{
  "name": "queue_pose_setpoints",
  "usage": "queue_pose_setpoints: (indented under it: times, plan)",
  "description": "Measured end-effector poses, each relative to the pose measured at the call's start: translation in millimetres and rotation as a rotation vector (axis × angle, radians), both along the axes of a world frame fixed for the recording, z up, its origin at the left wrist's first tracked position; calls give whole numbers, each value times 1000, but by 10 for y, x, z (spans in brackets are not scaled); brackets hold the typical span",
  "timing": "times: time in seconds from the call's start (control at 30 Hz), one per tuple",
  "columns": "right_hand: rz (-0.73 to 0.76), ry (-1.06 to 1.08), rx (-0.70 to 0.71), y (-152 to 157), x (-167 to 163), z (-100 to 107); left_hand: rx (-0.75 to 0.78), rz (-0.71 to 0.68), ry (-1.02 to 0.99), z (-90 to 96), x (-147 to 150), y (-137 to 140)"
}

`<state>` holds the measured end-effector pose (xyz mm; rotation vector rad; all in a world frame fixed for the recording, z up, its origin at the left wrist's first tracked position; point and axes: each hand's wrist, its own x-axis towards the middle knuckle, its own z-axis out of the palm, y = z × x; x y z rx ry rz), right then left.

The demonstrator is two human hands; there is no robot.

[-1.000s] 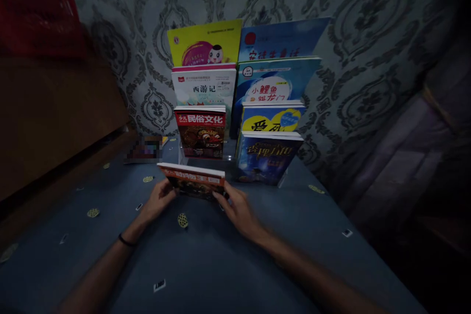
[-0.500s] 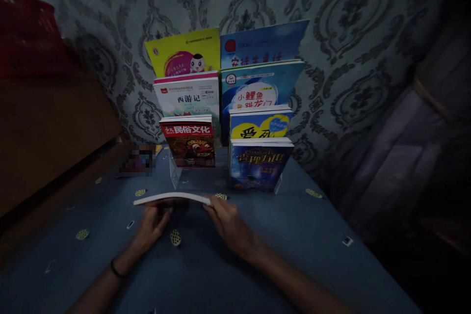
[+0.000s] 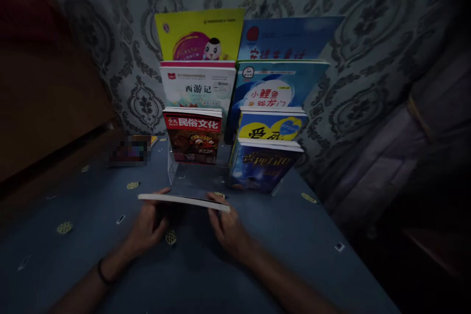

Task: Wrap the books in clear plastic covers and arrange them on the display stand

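A thin book (image 3: pixel 186 201) is held edge-on toward me above the table, its pale page edge showing and its covers mostly hidden. My left hand (image 3: pixel 147 223) grips its left end, with fingers over the far side and the thumb underneath. At the other end, my right hand (image 3: pixel 226 225) pinches the book's right corner. Just beyond stands a clear tiered book rack (image 3: pixel 172 169). A red-topped book (image 3: pixel 195 137) rests in its left front part, and a dark blue book (image 3: pixel 263 164) leans in the right front.
Behind these are a white book (image 3: pixel 198 83), a yellow book (image 3: pixel 200 34), a teal book (image 3: pixel 283 83), a blue-and-yellow book (image 3: pixel 272 125) and a tall blue book (image 3: pixel 290 37). A blurred-out item (image 3: pixel 128 151) lies left on the patterned tablecloth (image 3: pixel 91 255). A papered wall rises behind.
The held book has tilted, its right end now lower, and its bend has flattened. My left fingers now show over its far edge. The view has shifted, with the rack appearing larger.
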<state>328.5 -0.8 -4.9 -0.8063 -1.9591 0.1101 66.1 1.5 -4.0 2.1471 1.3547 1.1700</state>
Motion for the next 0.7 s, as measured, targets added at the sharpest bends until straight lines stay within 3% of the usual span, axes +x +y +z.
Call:
queue_pose_setpoints:
  times: [0.27, 0.43, 0.7]
  plan:
    - [3, -100, -7, -133, 59, 66, -83, 8, -31, -11, 42, -62]
    - [-36, -92, 42, -126, 60, 14, -24, 34, -36, -66, 66, -27]
    - [-17, -87, 95, -103, 32, 49, -62, 42, -22, 114, 100, -59]
